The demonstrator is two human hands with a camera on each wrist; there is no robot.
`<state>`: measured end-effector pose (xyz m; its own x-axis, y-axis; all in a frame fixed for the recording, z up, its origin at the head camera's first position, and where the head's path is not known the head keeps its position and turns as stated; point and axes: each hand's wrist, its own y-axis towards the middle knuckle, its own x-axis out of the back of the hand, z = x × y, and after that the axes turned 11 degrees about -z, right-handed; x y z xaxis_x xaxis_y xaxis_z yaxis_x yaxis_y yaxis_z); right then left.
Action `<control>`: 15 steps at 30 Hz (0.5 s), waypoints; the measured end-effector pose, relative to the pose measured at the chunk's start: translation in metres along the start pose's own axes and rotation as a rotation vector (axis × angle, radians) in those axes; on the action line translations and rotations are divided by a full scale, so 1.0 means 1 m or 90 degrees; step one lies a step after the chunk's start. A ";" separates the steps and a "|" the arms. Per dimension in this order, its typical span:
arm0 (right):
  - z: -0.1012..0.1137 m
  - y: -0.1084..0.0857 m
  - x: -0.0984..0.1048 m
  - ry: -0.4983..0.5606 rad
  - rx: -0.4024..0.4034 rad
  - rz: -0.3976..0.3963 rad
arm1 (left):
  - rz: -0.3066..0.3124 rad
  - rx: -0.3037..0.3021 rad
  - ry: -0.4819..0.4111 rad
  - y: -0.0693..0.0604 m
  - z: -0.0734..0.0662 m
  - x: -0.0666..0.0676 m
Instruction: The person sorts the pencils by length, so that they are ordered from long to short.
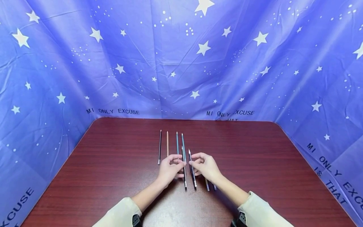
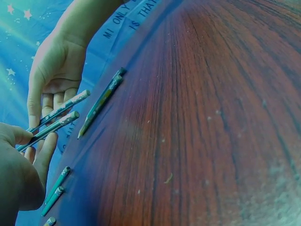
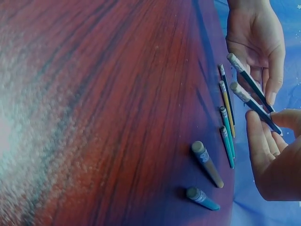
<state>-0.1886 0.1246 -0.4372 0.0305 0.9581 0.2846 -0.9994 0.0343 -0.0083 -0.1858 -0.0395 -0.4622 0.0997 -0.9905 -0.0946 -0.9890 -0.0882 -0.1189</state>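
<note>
My left hand (image 1: pixel 170 168) pinches a dark pencil (image 1: pixel 184 173) between thumb and fingers, its eraser end toward me. Opposite it, my right hand (image 1: pixel 208 167) pinches a second dark pencil (image 1: pixel 192 171), roughly parallel and a small gap away. Both are tilted, points away from me, and look raised off the table in the wrist views. Beyond and left of the hands lie a black pencil (image 1: pixel 159 148), a tan pencil (image 1: pixel 167 142) and two teal pencils (image 3: pixel 227 141). The left hand partly covers the tan one and one teal one.
Two more pencils, one brownish (image 3: pixel 209 165) and one blue (image 3: pixel 204 200), lie on the table by the right forearm, which partly hides them in the head view. The dark red wood-grain table (image 1: pixel 113 176) meets a blue star-printed cloth (image 1: pixel 175 63) at its far edge and sides.
</note>
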 end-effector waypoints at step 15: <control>0.005 -0.001 -0.001 0.008 0.000 -0.019 | -0.003 -0.007 -0.001 0.000 -0.002 -0.002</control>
<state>-0.1875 0.1227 -0.4328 0.0606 0.9601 0.2731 -0.9980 0.0632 -0.0005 -0.1865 -0.0377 -0.4600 0.1045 -0.9899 -0.0959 -0.9896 -0.0939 -0.1086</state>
